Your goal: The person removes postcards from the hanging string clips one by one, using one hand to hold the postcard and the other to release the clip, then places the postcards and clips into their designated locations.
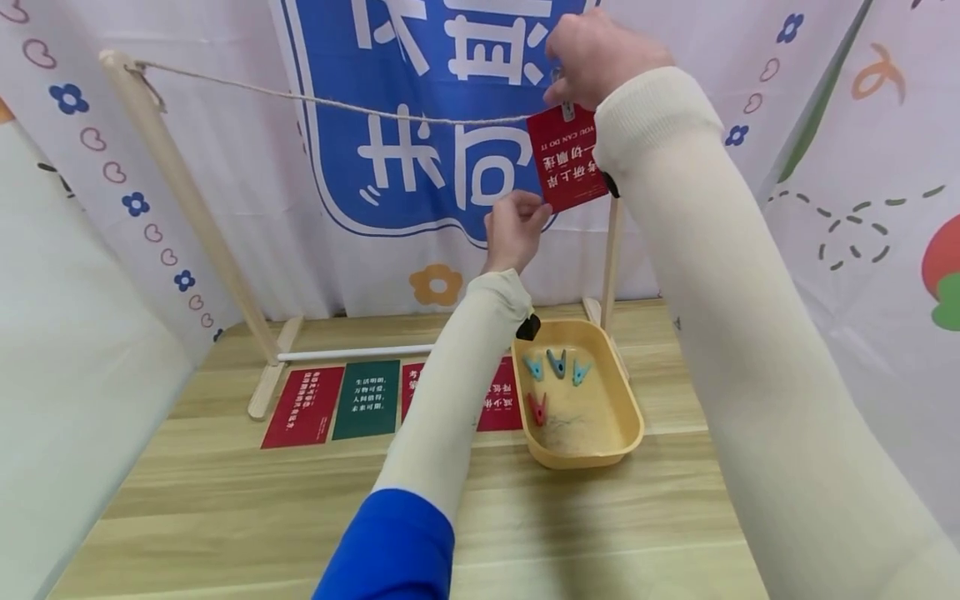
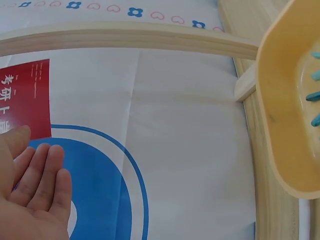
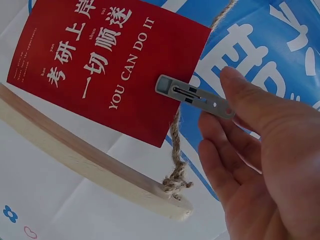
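A red card (image 1: 568, 158) with white lettering hangs from a twine line (image 1: 337, 104). My left hand (image 1: 516, 227) pinches its lower corner between thumb and fingers; in the left wrist view the card (image 2: 30, 102) meets the thumb. A pale grey clothespin (image 3: 192, 96) clamps the card (image 3: 110, 65) at its upper edge, over the twine. My right hand (image 1: 603, 54) is at the clothespin's handle end. In the right wrist view, its thumb and fingers stand apart around that end, the thumb fairly straight.
A yellow tray (image 1: 592, 446) on the wooden table holds several clothespins, blue-toned and red. Red and green cards (image 1: 366, 400) lie in a row left of it, partly hidden by my left forearm. A wooden post (image 1: 191, 208) carries the twine's left end. Behind hangs a printed cloth.
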Tool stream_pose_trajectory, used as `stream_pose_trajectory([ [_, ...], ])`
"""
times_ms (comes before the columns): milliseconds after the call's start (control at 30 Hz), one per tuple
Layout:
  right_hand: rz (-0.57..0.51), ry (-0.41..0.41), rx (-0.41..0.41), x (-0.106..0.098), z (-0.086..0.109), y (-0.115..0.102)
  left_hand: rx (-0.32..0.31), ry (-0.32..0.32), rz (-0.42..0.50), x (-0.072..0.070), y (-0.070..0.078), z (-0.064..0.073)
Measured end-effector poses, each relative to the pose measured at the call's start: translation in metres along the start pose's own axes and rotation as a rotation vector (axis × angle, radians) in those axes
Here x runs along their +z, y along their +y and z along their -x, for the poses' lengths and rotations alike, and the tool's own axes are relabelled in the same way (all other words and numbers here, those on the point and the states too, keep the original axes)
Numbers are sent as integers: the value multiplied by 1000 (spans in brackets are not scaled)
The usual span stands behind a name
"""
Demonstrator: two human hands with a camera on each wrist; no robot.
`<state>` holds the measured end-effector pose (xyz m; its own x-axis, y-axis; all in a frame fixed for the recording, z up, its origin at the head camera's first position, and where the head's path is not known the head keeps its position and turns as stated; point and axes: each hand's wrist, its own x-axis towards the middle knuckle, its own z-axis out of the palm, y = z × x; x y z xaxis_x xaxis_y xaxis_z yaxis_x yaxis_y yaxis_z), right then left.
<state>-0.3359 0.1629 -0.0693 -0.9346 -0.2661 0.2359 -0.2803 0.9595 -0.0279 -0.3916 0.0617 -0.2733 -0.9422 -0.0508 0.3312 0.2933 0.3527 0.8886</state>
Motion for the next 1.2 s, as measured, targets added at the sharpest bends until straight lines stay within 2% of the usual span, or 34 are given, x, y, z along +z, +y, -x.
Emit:
stream_pose_trajectory([
  [200, 8, -10, 29, -1, 2, 4, -18, -27, 21, 6, 5, 1],
  [467, -72, 5, 34, -4, 5, 12, 7, -30, 49, 6, 6, 4],
  [767, -129, 67, 50, -5, 7, 9, 45, 20, 55, -2, 5, 2],
  [1200, -155, 139, 75, 1, 2, 17, 54, 18, 28, -9, 12, 7],
])
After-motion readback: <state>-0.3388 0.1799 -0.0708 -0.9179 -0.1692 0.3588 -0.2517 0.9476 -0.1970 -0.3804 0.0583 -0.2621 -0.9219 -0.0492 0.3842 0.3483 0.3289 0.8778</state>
